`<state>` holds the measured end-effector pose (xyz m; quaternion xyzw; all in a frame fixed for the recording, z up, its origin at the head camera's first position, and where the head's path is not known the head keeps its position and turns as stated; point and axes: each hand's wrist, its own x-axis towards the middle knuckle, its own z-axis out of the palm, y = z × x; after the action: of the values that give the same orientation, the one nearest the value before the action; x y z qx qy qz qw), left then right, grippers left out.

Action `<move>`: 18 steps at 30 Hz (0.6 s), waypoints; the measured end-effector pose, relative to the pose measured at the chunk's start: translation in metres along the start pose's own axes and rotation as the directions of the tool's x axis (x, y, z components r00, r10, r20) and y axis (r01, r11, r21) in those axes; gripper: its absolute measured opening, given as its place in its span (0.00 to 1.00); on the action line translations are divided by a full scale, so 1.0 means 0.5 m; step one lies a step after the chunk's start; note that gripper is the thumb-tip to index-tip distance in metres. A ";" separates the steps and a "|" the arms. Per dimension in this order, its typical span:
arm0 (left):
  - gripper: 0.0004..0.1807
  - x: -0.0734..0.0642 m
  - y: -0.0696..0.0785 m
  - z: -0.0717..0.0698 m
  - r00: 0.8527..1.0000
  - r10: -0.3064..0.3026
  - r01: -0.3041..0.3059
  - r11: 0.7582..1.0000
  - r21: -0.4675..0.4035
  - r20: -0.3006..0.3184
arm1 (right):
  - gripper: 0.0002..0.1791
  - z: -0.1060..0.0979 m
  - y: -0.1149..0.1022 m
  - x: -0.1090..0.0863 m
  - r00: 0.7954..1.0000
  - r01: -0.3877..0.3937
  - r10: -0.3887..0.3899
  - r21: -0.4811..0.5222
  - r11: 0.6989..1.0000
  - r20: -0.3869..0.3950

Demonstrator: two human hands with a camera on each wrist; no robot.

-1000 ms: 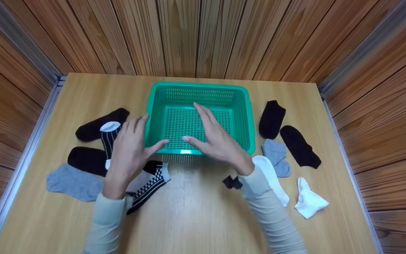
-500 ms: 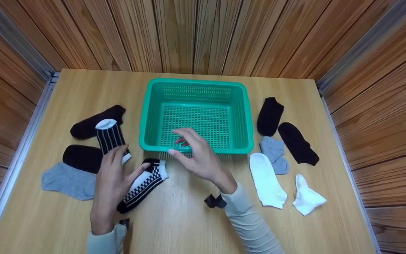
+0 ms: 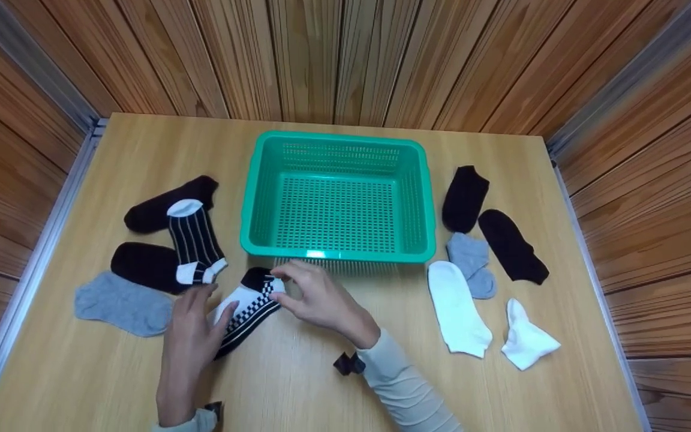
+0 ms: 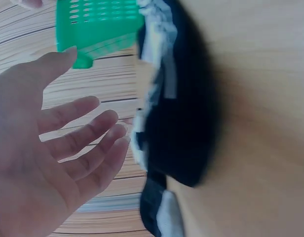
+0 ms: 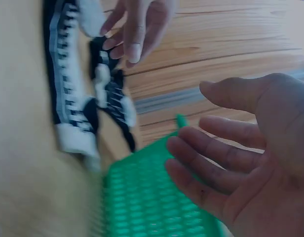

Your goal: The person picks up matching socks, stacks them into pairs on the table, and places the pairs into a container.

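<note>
A black-and-white checkered sock point(image 3: 254, 309) lies in front of the green basket point(image 3: 338, 259), left of centre. My left hand point(image 3: 189, 339) hovers over its toe end, fingers relaxed and holding nothing. Above its cuff is my right hand point(image 3: 321, 300), thumb and fingers apart; in the right wrist view a gap shows between this hand point(image 5: 241, 158) and the sock point(image 5: 68, 74). Just beyond the left fingers rests a black striped sock point(image 3: 194, 237) with white ends. A grey sock point(image 3: 123, 304) and a black sock point(image 3: 144, 266) lie to the left.
Another black sock point(image 3: 168, 207) lies at the back left. Right of the basket are two black socks, one at the back point(image 3: 464, 199), a folded grey sock point(image 3: 471, 264), a long white sock point(image 3: 458, 309) and a crumpled white sock point(image 3: 526, 336). Wooden panels point(image 3: 333, 60) enclose the table.
Both hands have drawn back from the basket toward the checkered sock. The right hand has come left and nearer; the left has come nearer, uncovering the striped sock.
</note>
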<state>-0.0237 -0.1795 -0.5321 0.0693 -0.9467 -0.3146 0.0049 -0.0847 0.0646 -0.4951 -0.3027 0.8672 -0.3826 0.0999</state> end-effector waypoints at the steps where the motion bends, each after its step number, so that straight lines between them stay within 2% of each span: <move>1: 0.30 -0.004 -0.004 0.004 1.000 -0.014 0.013 1.000 0.010 0.010 | 0.22 0.009 0.005 0.001 1.000 -0.007 0.007 -0.011 1.000 0.008; 4: 0.29 -0.015 -0.018 0.010 0.997 -0.064 0.063 0.998 0.031 0.035 | 0.22 0.036 0.020 0.007 1.000 -0.026 0.027 -0.048 0.999 0.014; 9: 0.30 -0.028 -0.037 0.017 0.989 -0.134 0.132 0.990 0.040 0.060 | 0.21 0.069 0.041 0.022 0.996 -0.087 0.086 -0.058 0.995 -0.018; 13: 0.31 -0.031 -0.043 0.021 0.974 -0.200 0.195 0.979 0.053 0.108 | 0.22 0.086 0.050 0.033 0.986 -0.163 0.161 -0.032 0.986 -0.049; 18: 0.32 -0.030 -0.041 0.022 0.960 -0.239 0.231 0.971 0.066 0.147 | 0.26 0.105 0.054 0.039 0.972 -0.232 0.230 -0.032 0.972 -0.045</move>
<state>-0.0067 -0.1873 -0.5526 0.1569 -0.9366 -0.2944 -0.1071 -0.0913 0.0353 -0.5493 -0.1937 0.9053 -0.3583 0.1204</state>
